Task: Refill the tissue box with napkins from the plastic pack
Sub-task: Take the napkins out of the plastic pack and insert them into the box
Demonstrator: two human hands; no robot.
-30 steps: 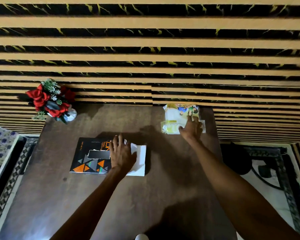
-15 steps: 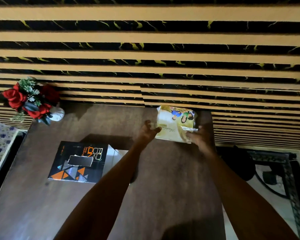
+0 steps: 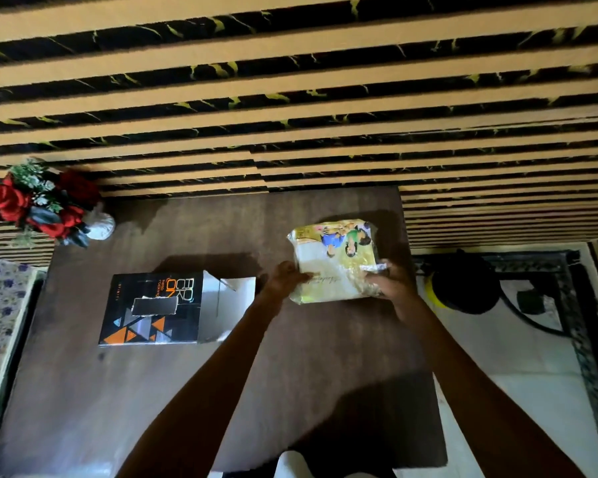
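The plastic napkin pack [image 3: 334, 262], yellow and white with a printed picture, is at the right of the brown table [image 3: 187, 391]. My left hand [image 3: 283, 279] grips its near left edge and my right hand [image 3: 389, 281] grips its near right corner. The black tissue box [image 3: 151, 308] with orange triangles lies flat at the left, a slot in its top. Its right end is open, with white flaps [image 3: 227, 301] spread towards my left forearm.
A vase of red flowers [image 3: 45, 205] stands at the table's far left corner. A striped black-and-tan wall runs behind the table. On the floor to the right sits a dark round object with a yellow patch [image 3: 463, 284] and a cable.
My left hand left the tissue box and crossed right to the napkin pack. Both hands now hold the pack, which has come nearer to me.
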